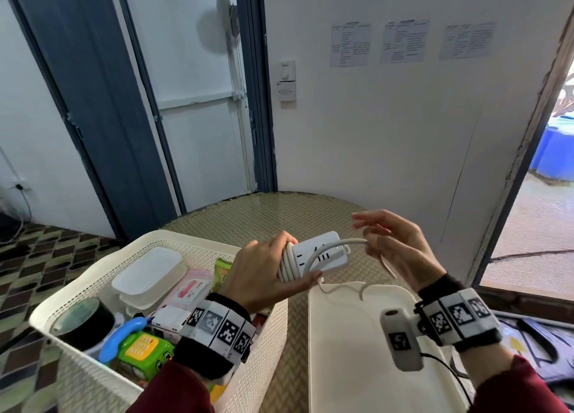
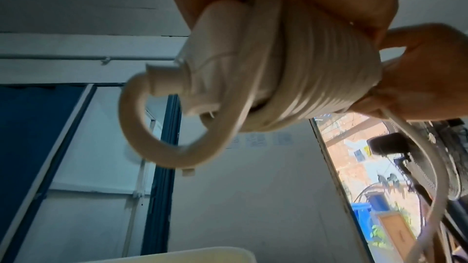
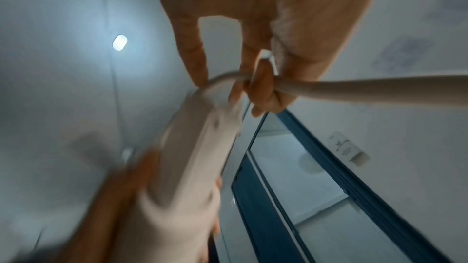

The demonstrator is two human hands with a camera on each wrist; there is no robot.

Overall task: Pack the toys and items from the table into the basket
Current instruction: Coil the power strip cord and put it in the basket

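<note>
Two hands up | left hand [image 1: 264, 268] grips power strip [image 1: 320, 252] | right hand [image 1: 400, 251] pinches cord [image 1: 344, 242]

We are facing a pale wall [image 1: 388, 127] with three printed sheets [image 1: 403, 41] taped high on it and a white dial switch [image 1: 286, 80] mounted beside a blue-grey door frame [image 1: 257, 102]. We are looking past the round woven surface [image 1: 279, 214], its far edge nearly touching that wall. Patterned floor tiles [image 1: 37, 263] are spreading left; daylight is entering through an open doorway [image 1: 540, 195] on the right, showing blue barrels [image 1: 556, 155] outside.
</note>
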